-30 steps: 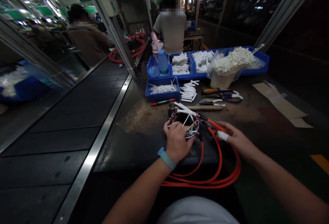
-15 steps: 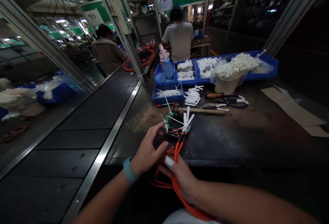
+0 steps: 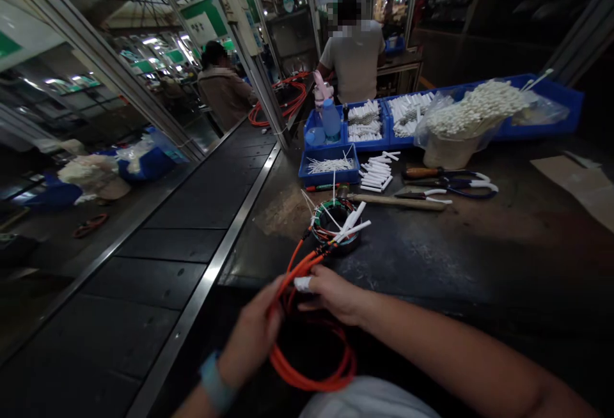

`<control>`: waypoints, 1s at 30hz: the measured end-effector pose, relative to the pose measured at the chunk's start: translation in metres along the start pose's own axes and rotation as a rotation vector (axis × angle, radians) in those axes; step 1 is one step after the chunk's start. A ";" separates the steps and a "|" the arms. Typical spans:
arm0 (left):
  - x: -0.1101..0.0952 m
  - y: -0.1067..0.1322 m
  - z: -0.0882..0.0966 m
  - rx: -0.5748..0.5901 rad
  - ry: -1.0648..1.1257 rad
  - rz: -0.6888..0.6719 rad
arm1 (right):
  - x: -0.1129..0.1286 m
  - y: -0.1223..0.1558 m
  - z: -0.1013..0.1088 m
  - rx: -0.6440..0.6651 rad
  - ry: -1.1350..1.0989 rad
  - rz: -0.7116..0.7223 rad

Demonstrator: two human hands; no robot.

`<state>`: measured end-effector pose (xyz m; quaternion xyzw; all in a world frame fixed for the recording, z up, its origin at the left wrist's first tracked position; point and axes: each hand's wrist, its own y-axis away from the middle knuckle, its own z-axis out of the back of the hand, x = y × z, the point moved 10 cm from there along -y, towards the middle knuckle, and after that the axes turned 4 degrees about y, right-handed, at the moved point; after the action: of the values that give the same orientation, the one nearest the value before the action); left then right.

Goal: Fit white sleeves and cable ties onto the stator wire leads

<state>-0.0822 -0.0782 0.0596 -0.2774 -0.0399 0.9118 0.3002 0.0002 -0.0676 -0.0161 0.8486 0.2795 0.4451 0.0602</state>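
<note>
A round wound coil part (image 3: 334, 221) with coloured wires and white sleeves sticking out sits on the dark workbench (image 3: 432, 252). A bundle of orange cables (image 3: 311, 367) runs from it toward me and forms a loop at the bench's front edge. My left hand (image 3: 252, 335) is closed round the left side of that loop. My right hand (image 3: 330, 293), with white tape on one fingertip, pinches the orange cables where they leave the loop.
A black conveyor belt (image 3: 158, 258) runs along the left. Blue bins (image 3: 330, 172) of white sleeves, loose white tubes (image 3: 377, 172), pliers and scissors (image 3: 451, 181), a wooden-handled tool (image 3: 398, 202) and a bag of white pieces (image 3: 472, 114) lie behind. Two people stand at the far end.
Both hands came back from the coil part toward me and gathered the orange cables into a loop at the bench edge. The view swung left.
</note>
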 end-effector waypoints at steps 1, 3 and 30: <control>0.007 -0.010 0.011 0.056 -0.095 -0.063 | 0.002 0.005 0.003 0.036 0.053 -0.010; 0.026 -0.025 0.026 0.158 -0.327 -0.132 | 0.005 0.015 0.013 0.084 0.169 -0.009; -0.053 -0.120 -0.040 0.002 0.223 0.046 | 0.150 0.113 0.030 -0.256 1.990 1.010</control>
<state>0.0370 -0.0145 0.0804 -0.3778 0.0010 0.8818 0.2822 0.1387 -0.0786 0.1136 0.1191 -0.2208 0.9235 -0.2903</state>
